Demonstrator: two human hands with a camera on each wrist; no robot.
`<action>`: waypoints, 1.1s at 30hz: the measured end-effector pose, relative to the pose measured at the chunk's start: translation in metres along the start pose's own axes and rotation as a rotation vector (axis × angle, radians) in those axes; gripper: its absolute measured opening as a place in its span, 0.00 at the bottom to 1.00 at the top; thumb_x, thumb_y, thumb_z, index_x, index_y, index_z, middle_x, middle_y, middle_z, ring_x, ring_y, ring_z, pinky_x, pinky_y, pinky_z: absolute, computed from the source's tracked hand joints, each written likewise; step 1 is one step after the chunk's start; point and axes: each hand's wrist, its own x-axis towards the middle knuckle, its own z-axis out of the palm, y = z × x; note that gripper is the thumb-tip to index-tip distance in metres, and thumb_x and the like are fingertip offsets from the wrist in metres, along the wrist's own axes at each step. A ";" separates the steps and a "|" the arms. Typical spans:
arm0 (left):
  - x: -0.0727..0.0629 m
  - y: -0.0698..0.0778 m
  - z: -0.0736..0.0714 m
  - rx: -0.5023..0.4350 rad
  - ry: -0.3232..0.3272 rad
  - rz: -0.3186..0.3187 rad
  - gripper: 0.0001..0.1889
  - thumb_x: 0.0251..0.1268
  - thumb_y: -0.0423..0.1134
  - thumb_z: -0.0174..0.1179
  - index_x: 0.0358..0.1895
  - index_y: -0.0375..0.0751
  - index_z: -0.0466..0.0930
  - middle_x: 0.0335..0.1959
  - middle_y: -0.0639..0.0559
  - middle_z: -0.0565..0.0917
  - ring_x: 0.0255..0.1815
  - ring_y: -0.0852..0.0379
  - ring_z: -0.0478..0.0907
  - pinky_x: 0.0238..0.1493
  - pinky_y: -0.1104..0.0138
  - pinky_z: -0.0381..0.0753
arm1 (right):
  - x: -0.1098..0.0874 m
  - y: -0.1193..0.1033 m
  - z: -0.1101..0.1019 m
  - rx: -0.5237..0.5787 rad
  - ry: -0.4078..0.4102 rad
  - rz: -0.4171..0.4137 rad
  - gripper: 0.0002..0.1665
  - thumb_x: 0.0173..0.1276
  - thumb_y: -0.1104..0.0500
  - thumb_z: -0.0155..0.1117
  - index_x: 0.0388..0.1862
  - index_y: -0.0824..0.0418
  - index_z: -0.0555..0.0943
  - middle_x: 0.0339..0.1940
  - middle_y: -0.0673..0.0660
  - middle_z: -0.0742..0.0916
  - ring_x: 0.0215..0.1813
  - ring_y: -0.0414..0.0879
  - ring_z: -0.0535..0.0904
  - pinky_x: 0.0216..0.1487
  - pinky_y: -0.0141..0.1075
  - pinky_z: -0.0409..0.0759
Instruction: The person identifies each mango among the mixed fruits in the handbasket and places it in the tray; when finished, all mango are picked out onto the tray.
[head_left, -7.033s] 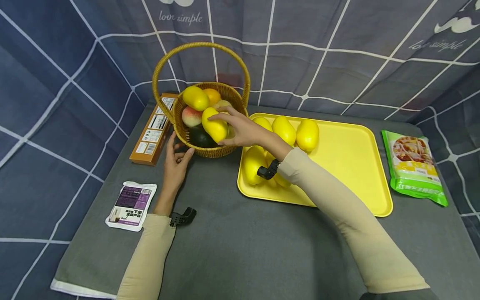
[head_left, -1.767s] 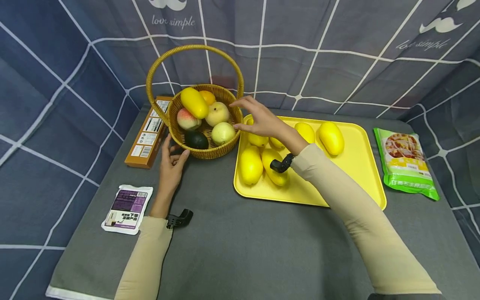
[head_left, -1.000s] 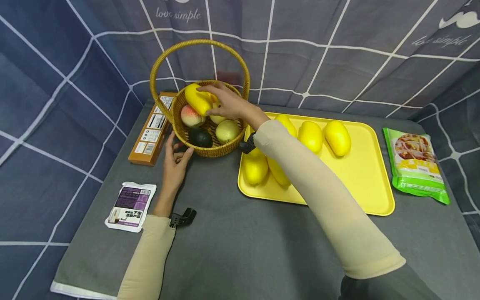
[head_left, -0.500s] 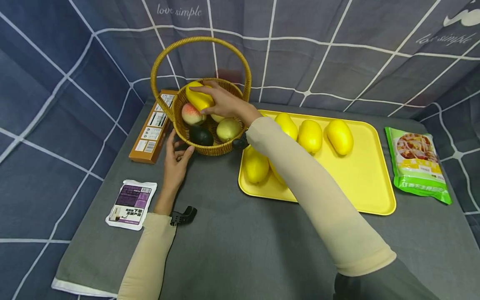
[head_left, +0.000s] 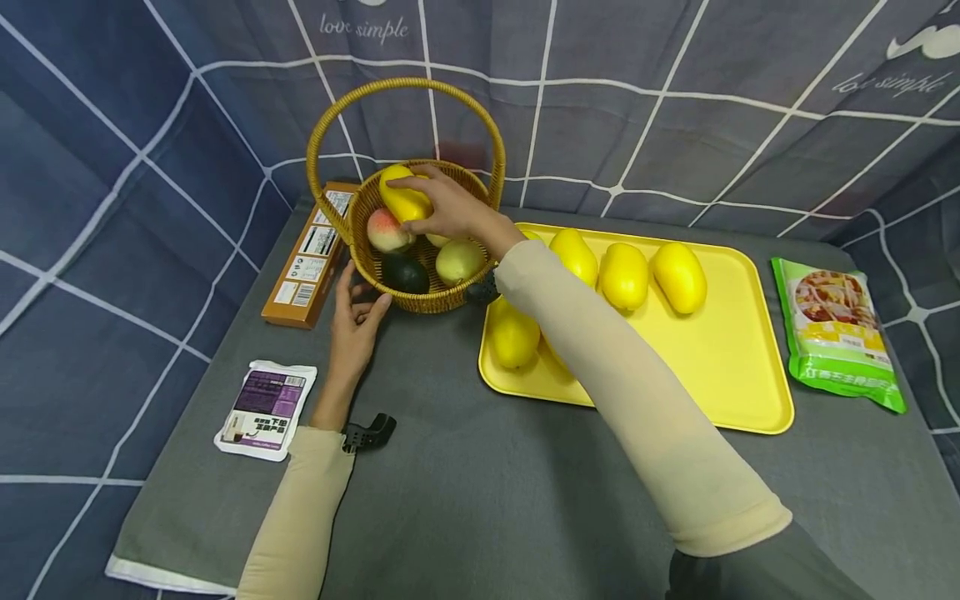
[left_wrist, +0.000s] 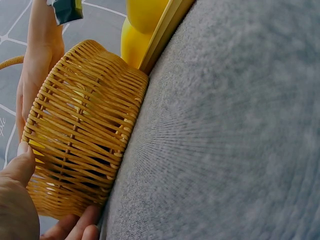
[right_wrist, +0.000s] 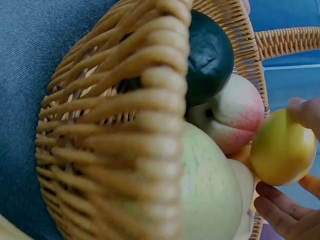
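Observation:
A yellow mango [head_left: 401,198] lies at the top of the fruit in the wicker basket [head_left: 426,305]. My right hand [head_left: 447,207] reaches over the rim and holds it, thumb on one side and fingers on the other, as the right wrist view shows. Beside it are a peach [right_wrist: 235,112], a dark green avocado [head_left: 405,273] and a pale green round fruit [head_left: 460,262]. More fruit is partly hidden by my hand. My left hand [head_left: 352,333] grips the basket's near left side, thumb [left_wrist: 22,165] at the rim and fingers [left_wrist: 82,227] low on the wall.
Right of the basket, a yellow tray [head_left: 720,350] carries several mangoes [head_left: 678,277], some behind my right sleeve. An orange-brown box [head_left: 307,267] lies left of the basket. A white and purple pouch [head_left: 266,410] and a green food packet [head_left: 840,325] flank the area.
Seven seconds ago my right hand held another mango over the basket. It was open and unladen at the right rim 1.8 seconds ago, then moved left onto this mango. My left hand stayed.

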 end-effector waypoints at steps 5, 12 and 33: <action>0.001 0.001 0.002 -0.003 0.001 0.011 0.38 0.72 0.37 0.58 0.79 0.45 0.47 0.65 0.34 0.70 0.42 0.58 0.76 0.43 0.73 0.71 | -0.018 0.006 -0.007 0.032 0.110 -0.026 0.41 0.64 0.43 0.68 0.75 0.42 0.66 0.78 0.55 0.60 0.75 0.48 0.61 0.68 0.38 0.66; 0.001 0.001 0.002 -0.023 -0.004 0.006 0.39 0.72 0.37 0.58 0.79 0.45 0.46 0.65 0.33 0.69 0.41 0.59 0.76 0.44 0.72 0.70 | -0.051 0.011 -0.012 0.088 0.196 -0.104 0.39 0.63 0.48 0.70 0.73 0.47 0.69 0.77 0.59 0.61 0.70 0.52 0.66 0.57 0.38 0.75; -0.001 -0.002 0.000 0.005 0.004 -0.009 0.38 0.72 0.39 0.58 0.79 0.48 0.47 0.66 0.36 0.69 0.42 0.64 0.76 0.43 0.75 0.72 | -0.147 0.018 -0.014 0.122 0.289 -0.128 0.38 0.61 0.48 0.71 0.70 0.45 0.72 0.75 0.58 0.62 0.68 0.52 0.69 0.55 0.45 0.79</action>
